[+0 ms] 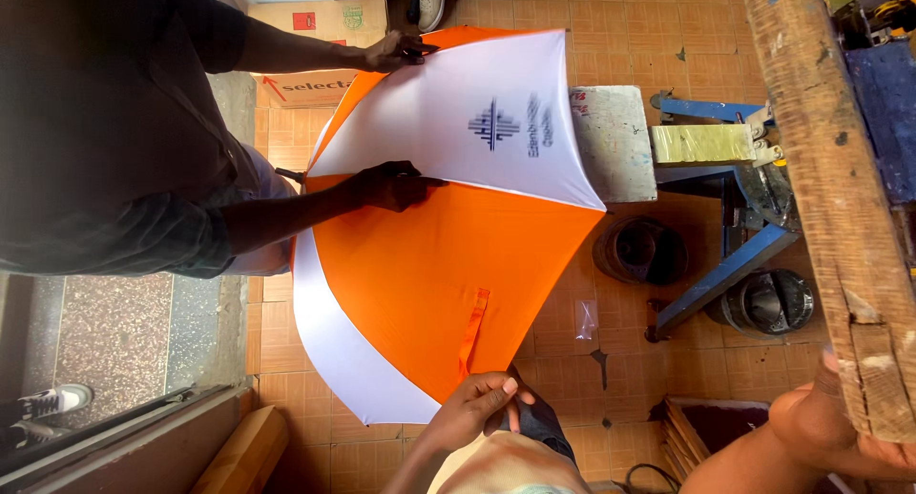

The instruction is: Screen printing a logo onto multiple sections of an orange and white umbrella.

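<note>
Pinching orange-and-white umbrella canopy (420, 255) edge, left hand (477, 403).

The umbrella cloth (429, 274) is bright orange with white parts. One white panel (477, 131) at 12 o'clock has a dark blue cross-like sign made of little lines. An orange strap (472, 332) hangs on the orange part. The floor tiles (611, 360) are orange-brown squares. At 3 o'clock stands a blue metal frame (725, 265) with a yellow-green block (701, 143) on top. Two round pots (639, 251) near it are dark grey. At 11 o'clock a brown cardboard box (315, 50) has red marks. A person's shirt (105, 122) at 9 o'clock is black.
</note>
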